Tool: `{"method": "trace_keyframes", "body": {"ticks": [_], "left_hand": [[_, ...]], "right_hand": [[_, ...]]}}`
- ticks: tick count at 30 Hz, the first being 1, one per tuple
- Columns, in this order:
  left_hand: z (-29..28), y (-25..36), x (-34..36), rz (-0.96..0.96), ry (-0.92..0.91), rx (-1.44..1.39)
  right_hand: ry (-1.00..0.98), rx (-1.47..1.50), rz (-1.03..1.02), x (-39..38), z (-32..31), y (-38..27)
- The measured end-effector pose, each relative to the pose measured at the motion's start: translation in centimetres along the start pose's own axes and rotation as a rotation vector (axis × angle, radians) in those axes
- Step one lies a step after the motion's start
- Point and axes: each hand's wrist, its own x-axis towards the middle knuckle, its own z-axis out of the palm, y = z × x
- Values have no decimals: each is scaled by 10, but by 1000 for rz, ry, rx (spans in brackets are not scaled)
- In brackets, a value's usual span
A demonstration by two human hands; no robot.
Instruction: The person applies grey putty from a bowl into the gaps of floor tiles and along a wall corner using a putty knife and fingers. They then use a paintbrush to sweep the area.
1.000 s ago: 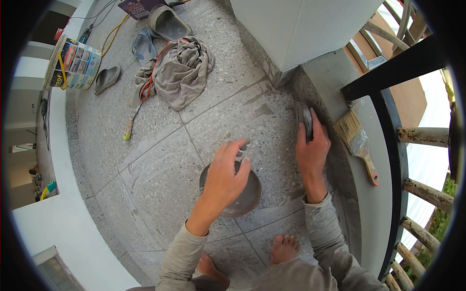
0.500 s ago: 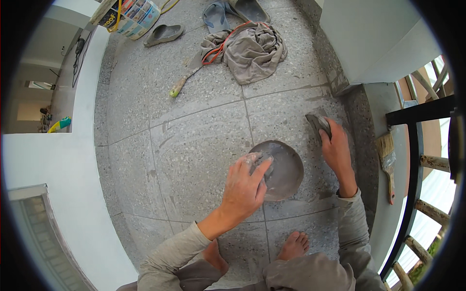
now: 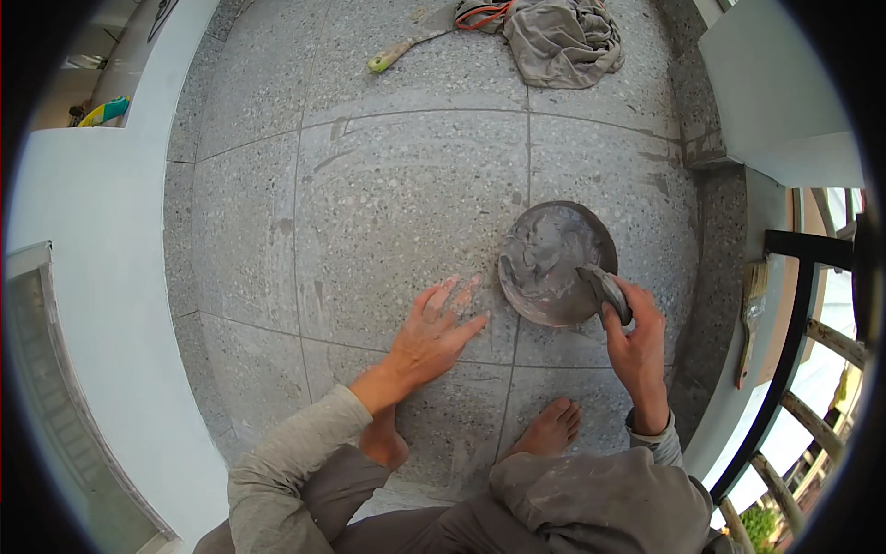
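My right hand (image 3: 639, 343) grips a dark grey, curved, flat piece like a scraper (image 3: 605, 295), its edge over the near right rim of a round grey bowl (image 3: 604, 238). Smeared inside the bowl is wet grey paste (image 3: 552, 242). To the bowl's left, my left hand (image 3: 426, 340) hovers over the floor with fingers apart and pale paste on the fingertips, holding nothing. The bowl stands on speckled grey floor tiles (image 3: 397, 203) marked with smears along the joints.
Farther off lie a crumpled grey cloth (image 3: 565, 44) with an orange cord and a tool with a green-tipped handle (image 3: 391, 55). A paintbrush (image 3: 751, 319) rests on the right ledge beside a black metal railing (image 3: 784, 365). A white wall (image 3: 97, 240) borders the left.
My left hand has come out of the bowl and moved left. My right hand has brought the scraper-like piece from the floor to the bowl's rim. The view has tilted nearer my feet.
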Motion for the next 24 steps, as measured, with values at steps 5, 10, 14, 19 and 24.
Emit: {"method": "trace_keyframes", "body": {"ticks": [5, 10, 14, 19, 24], "left_hand": [[-12, 16, 35, -604, 41, -626], [21, -1, 88, -679, 230, -762], [17, -8, 102, -704, 136, -734], [26, -3, 101, -817, 173, -634], [21, -7, 115, -853, -189, -735]], "right_hand": [[14, -145, -299, 18, 23, -14], [-112, -278, -510, 19, 51, -17], [-241, -216, -473, 9, 52, -14], [-397, -13, -294, 26, 49, -16], [-645, 238, -71, 50, 19, -8]]}}
